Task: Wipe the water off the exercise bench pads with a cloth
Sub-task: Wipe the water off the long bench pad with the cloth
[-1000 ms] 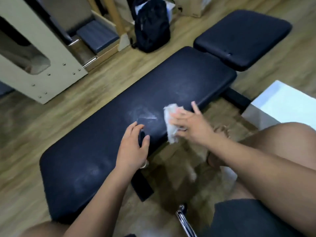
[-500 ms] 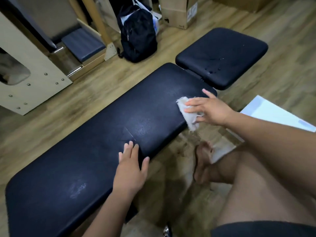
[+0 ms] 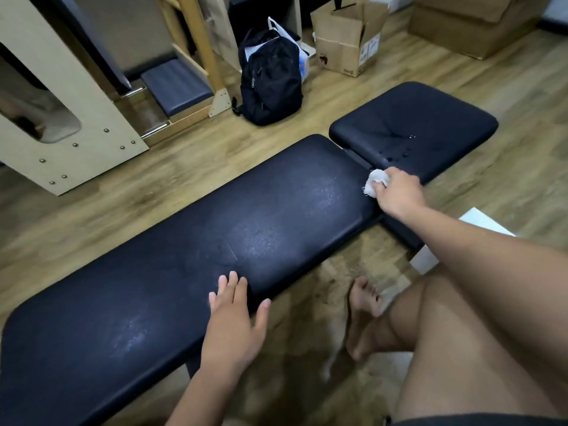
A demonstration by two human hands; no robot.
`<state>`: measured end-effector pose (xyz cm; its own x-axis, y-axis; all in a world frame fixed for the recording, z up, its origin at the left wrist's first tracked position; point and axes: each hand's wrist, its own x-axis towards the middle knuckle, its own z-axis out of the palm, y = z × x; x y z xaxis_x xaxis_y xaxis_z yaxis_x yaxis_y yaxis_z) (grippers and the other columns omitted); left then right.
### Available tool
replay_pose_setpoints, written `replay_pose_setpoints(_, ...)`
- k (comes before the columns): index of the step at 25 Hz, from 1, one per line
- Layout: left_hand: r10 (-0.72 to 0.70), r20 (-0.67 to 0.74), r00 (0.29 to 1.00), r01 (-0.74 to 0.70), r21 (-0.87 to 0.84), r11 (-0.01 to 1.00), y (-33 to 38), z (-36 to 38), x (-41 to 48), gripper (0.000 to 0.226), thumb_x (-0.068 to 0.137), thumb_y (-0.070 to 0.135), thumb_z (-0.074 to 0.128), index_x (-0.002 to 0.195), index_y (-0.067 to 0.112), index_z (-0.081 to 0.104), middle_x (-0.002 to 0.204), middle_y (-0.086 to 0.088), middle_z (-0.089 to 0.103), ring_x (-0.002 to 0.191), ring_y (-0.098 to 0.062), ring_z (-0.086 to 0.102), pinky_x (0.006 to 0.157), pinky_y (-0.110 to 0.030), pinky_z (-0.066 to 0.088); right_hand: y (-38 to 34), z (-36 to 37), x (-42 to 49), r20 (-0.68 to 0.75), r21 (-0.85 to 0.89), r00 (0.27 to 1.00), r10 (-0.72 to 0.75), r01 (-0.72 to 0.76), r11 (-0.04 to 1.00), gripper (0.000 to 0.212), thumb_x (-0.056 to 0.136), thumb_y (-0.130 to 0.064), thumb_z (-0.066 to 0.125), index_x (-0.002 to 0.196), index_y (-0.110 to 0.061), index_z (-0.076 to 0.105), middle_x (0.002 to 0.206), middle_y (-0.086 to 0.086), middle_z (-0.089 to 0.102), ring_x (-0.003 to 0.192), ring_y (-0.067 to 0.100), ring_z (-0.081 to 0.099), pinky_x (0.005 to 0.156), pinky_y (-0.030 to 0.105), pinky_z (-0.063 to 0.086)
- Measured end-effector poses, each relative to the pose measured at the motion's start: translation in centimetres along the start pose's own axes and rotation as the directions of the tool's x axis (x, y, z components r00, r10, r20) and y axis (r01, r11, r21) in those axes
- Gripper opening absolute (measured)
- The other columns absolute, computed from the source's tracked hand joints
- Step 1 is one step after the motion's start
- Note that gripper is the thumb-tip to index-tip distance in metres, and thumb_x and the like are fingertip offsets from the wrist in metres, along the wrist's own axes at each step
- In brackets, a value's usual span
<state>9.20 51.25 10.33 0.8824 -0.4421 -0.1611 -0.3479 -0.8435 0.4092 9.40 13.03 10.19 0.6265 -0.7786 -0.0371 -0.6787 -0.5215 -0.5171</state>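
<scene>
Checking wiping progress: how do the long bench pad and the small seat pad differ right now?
The long pad is elongated and larger; the small pad is squarish. The long pad shows smeared streaks; the small pad carries distinct droplets. The left hand rests on the long pad, not the small pad. Both are dark, padded.

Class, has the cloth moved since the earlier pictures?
Yes: the cloth went along the long pad from its middle to the end beside the small pad.

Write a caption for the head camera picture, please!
Right hand grips a balled cloth at the end of the long pad; left hand rests flat.
</scene>
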Motion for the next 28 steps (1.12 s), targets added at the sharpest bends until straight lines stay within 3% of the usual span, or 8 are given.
replay_pose_setpoints(4, -0.03, -0.048, 0.998, 0.029, -0.004, 1.0, 0.5, 0.7, 0.1, 0.069, 0.098, 0.049, 0.043, 0.152, 0.008, 0.029, 0.164, -0.001, 0.012, 0.152, -0.015, -0.005, 0.122, -0.034, -0.004, -2.6, 0.1, 2.7, 0.069, 0.034, 0.997, -0.02, 0.017, 0.999, 0.029, 0.088, -0.024, 0.053, 0.113, -0.012, 0.061, 0.114, 0.019, 0.059, 0.109, 0.037, 0.053, 0.084, 0.034, 0.044)
replay_pose_setpoints(7, -0.05, -0.051, 0.997, 0.05, -0.012, 0.999, 0.2, 1.0, 0.1, 0.068, 0.097, 0.046, 0.046, 0.151, 0.007, 0.032, 0.164, -0.001, 0.015, 0.151, -0.013, -0.005, 0.122, -0.035, -0.004, -3.3, -0.1, 4.5, 0.132, 0.042, 0.991, -0.026, 0.021, 0.999, 0.032, 0.087, -0.032, 0.053, 0.113, -0.014, 0.06, 0.116, 0.017, 0.059, 0.113, 0.036, 0.049, 0.089, 0.036, 0.043)
replay_pose_setpoints(10, -0.105, -0.047, 0.993, 0.104, -0.004, 0.995, 0.7, 1.4, 0.4, 0.066, 0.096, 0.044, 0.051, 0.147, 0.003, 0.038, 0.162, -0.005, 0.021, 0.152, -0.018, 0.002, 0.123, -0.042, 0.004, -2.1, -1.1, 4.5, 0.204, -0.052, 0.977, -0.059, 0.071, 0.996, 0.04, 0.089, -0.044, 0.05, 0.112, -0.013, 0.058, 0.116, 0.019, 0.059, 0.11, 0.039, 0.052, 0.086, 0.037, 0.043)
replay_pose_setpoints(13, -0.161, -0.064, 0.985, 0.162, 0.008, 0.987, 1.7, 1.7, 0.7, 0.065, 0.095, 0.044, 0.052, 0.143, 0.002, 0.043, 0.161, -0.008, 0.027, 0.152, -0.022, 0.008, 0.122, -0.047, 0.011, 0.7, -2.1, 3.2, 0.236, -0.142, 0.97, -0.062, 0.098, 0.985, 0.043, 0.093, -0.041, 0.043, 0.114, -0.006, 0.057, 0.115, 0.021, 0.061, 0.113, 0.039, 0.049, 0.089, 0.038, 0.042)
replay_pose_setpoints(17, -0.223, -0.093, 0.97, 0.224, -0.007, 0.975, 2.1, 2.1, 0.8, 0.064, 0.093, 0.042, 0.056, 0.14, -0.002, 0.046, 0.158, -0.011, 0.031, 0.151, -0.025, 0.013, 0.121, -0.051, 0.011, 3.2, -2.8, 2.6, 0.347, -0.026, 0.937, 0.047, -0.041, 0.999, 0.044, 0.096, -0.034, 0.036, 0.096, 0.0, 0.064, 0.096, 0.02, 0.069, 0.099, 0.034, 0.061, 0.084, 0.036, 0.051)
replay_pose_setpoints(20, -0.272, -0.076, 0.959, 0.272, -0.011, 0.962, 3.1, 2.0, 0.9, 0.066, 0.093, 0.042, 0.056, 0.141, -0.002, 0.043, 0.158, -0.012, 0.033, 0.151, -0.026, 0.013, 0.12, -0.052, 0.012, 2.2, -2.1, 3.3, 0.284, 0.025, 0.959, -0.013, 0.006, 1.0, 0.04, 0.098, -0.031, 0.039, 0.109, 0.0, 0.062, 0.113, 0.02, 0.064, 0.114, 0.038, 0.051, 0.091, 0.036, 0.042)
replay_pose_setpoints(25, -0.297, 0.01, 0.955, 0.295, 0.076, 0.952, 5.5, -0.3, 2.6, 0.064, 0.089, 0.06, 0.044, 0.133, 0.013, 0.052, 0.146, -0.014, 0.045, 0.14, -0.036, 0.03, 0.115, -0.059, 0.022, 1.8, -1.9, 3.7, 0.304, 0.159, 0.943, -0.131, 0.086, 0.984, 0.036, 0.1, -0.027, 0.041, 0.113, 0.001, 0.058, 0.119, 0.02, 0.061, 0.113, 0.037, 0.053, 0.092, 0.038, 0.04)
replay_pose_setpoints(28, -0.155, 0.078, 0.985, 0.127, 0.279, 0.952, 8.1, -1.3, 5.9, 0.078, 0.083, 0.075, 0.032, 0.149, 0.034, 0.034, 0.158, -0.009, 0.03, 0.147, -0.035, 0.019, 0.115, -0.059, 0.022, 2.9, -2.4, 3.5, 0.339, 0.12, 0.928, -0.156, 0.121, 0.985, 0.034, 0.098, -0.03, 0.043, 0.115, -0.004, 0.056, 0.12, 0.017, 0.06, 0.113, 0.036, 0.052, 0.088, 0.035, 0.04)
